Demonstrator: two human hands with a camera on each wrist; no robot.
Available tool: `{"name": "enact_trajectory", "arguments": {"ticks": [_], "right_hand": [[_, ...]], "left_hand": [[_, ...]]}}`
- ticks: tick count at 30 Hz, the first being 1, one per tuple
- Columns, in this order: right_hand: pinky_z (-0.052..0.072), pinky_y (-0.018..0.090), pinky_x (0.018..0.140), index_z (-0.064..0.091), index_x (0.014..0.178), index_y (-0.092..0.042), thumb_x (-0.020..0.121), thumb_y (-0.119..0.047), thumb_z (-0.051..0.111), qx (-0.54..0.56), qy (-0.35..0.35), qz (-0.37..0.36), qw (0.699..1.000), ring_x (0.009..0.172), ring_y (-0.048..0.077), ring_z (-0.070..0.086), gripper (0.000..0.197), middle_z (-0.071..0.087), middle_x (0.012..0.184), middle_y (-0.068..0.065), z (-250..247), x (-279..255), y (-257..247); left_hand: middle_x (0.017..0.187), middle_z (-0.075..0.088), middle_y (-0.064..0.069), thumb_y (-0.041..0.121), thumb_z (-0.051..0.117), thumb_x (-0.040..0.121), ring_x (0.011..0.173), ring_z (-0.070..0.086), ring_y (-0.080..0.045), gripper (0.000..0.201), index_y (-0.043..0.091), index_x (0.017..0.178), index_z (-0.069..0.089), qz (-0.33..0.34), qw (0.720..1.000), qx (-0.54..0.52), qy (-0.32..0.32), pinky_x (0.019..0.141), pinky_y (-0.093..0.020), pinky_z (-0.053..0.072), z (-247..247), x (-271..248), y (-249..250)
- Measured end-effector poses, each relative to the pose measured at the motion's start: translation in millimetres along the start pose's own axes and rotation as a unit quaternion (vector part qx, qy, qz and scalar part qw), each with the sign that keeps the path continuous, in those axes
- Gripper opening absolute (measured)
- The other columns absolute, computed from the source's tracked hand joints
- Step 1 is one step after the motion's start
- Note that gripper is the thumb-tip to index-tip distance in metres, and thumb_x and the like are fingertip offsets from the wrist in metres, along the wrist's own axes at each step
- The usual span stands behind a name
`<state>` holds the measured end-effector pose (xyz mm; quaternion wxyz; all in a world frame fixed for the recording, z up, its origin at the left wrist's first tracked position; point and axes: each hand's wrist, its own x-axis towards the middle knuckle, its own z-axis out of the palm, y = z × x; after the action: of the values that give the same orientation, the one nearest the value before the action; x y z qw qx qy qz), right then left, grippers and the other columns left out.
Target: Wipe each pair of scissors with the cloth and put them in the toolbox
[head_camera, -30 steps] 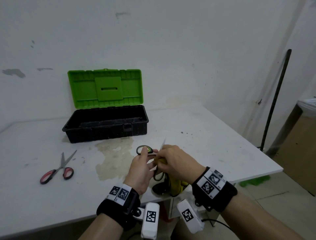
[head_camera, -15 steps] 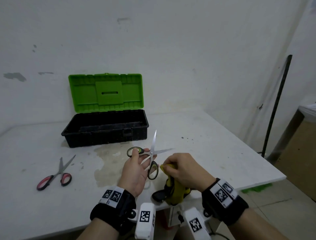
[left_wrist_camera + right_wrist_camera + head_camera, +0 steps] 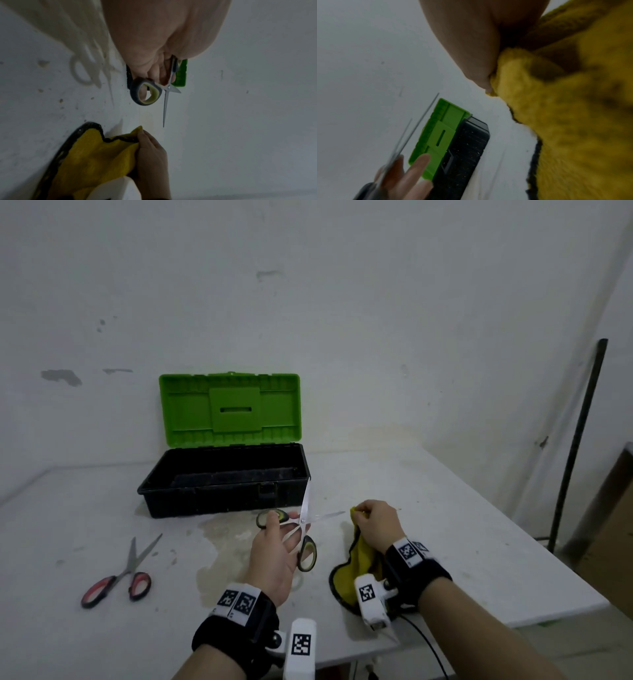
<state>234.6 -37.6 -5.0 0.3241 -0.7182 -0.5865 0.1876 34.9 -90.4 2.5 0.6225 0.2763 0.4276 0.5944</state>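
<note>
Over the near edge of the tabletop (image 3: 462, 542) the left hand (image 3: 274, 556) holds the green-handled scissors (image 3: 301, 529) up off the surface, fingers through/around the handle loops, blades spread wide: one blade points up and away toward the toolbox (image 3: 222, 487), the other runs out sideways to the right. Just beside that sideways tip, w/ a small gap, sits the right hand (image 3: 376, 525), fingers curled and pinching a bunched corner of the yellow cloth (image 3: 359, 563); rest of the cloth trails down onto the tabletop.

Key relation, I'd say: the sideways blade's long axis aims almost straight at the pinched cloth, so the right hand is the nearer one and only needs to close a short gap leftward, then run along that blade (edge is exposed, so fingers should stay behind the cloth).

Toolbox is open, green lid (image 3: 229, 409) upright, well behind both hands. Red-handled scissors (image 3: 120, 573) lie flat far left, blades slightly open, tips pointing away, apparently not yet handled.
</note>
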Motion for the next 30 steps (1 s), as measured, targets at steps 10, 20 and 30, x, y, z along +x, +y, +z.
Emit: {"name": "enact_trajectory", "arguments": {"ticks": [10, 20, 30], "right_hand": [[0.043, 0.034, 0.086, 0.071, 0.104, -0.029, 0.094, -0.053, 0.05, -0.055, -0.076, -0.084, 0.992, 0.092, 0.01, 0.059, 0.034, 0.066, 0.094, -0.012, -11.5, -63.9, -23.1], [0.056, 0.029, 0.068, 0.07, 0.079, -0.015, 0.094, -0.028, 0.064, 0.211, -0.146, -0.062, 0.965, 0.062, 0.014, 0.067, 0.02, 0.07, 0.069, -0.001, 4.8, -79.5, -27.7], [0.048, 0.025, 0.059, 0.071, 0.09, -0.002, 0.095, -0.025, 0.063, 0.259, -0.143, -0.007, 0.955, 0.06, 0.013, 0.065, 0.025, 0.071, 0.076, 0.006, 12.4, -70.3, -32.8]], "left_hand": [[0.113, 0.07, -0.017, 0.036, 0.036, 0.107, 0.102, 0.068, -0.025, 0.041, 0.002, 0.11, 0.06, -0.032, 0.997, -0.075, -0.014, 0.099, -0.055, 0.049, 6.8, 8.2, -3.8], [0.11, 0.071, -0.014, 0.031, 0.044, 0.106, 0.102, 0.07, -0.025, 0.035, 0.003, 0.112, 0.063, -0.021, 0.999, -0.044, -0.019, 0.089, -0.036, 0.053, 3.3, 0.8, -14.9], [0.088, 0.068, -0.004, 0.024, 0.066, 0.095, 0.08, 0.068, -0.018, 0.019, 0.008, 0.101, 0.073, 0.008, 0.981, 0.193, -0.024, 0.076, -0.03, 0.053, -46.2, 8.3, 5.3]]}}
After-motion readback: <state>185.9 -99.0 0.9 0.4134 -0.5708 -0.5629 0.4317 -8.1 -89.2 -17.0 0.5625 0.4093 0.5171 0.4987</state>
